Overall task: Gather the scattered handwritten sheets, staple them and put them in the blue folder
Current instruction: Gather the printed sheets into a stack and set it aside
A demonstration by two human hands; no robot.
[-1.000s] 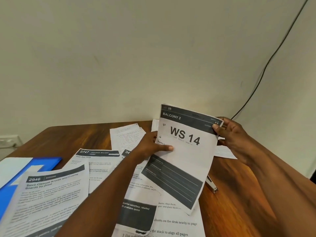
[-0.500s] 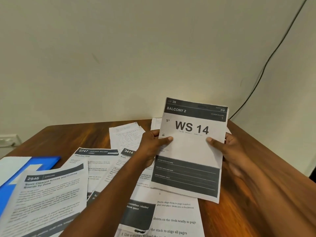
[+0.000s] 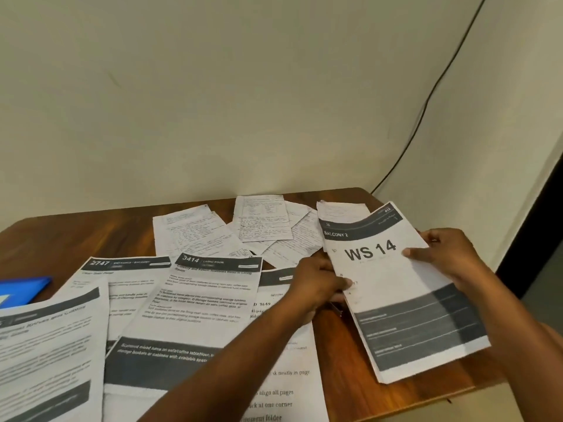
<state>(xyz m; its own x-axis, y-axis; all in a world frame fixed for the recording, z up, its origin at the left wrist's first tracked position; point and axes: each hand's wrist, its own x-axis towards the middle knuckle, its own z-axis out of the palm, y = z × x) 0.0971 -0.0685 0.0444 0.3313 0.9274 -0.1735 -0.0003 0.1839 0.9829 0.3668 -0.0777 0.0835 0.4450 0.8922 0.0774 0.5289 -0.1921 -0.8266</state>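
Several handwritten sheets (image 3: 264,219) lie scattered and overlapping at the back of the wooden table (image 3: 76,236). My left hand (image 3: 316,280) and my right hand (image 3: 447,254) both grip a printed sheet headed "WS 14" (image 3: 405,287), held tilted low over the table's right side. My left thumb pinches its left edge; my right thumb lies on its face. A corner of the blue folder (image 3: 23,289) shows at the far left. A metal part, perhaps the stapler (image 3: 335,308), peeks out under my left hand.
Printed sheets numbered 2747 (image 3: 122,280) and 3414 (image 3: 207,303) and others cover the table's front and left. A black cable (image 3: 426,105) runs down the wall to the table's back right corner. The table's right edge lies near my right forearm.
The "WS 14" sheet has come down and to the right, from upright before me to low over the table. The view has tilted down, showing the handwritten sheets behind.
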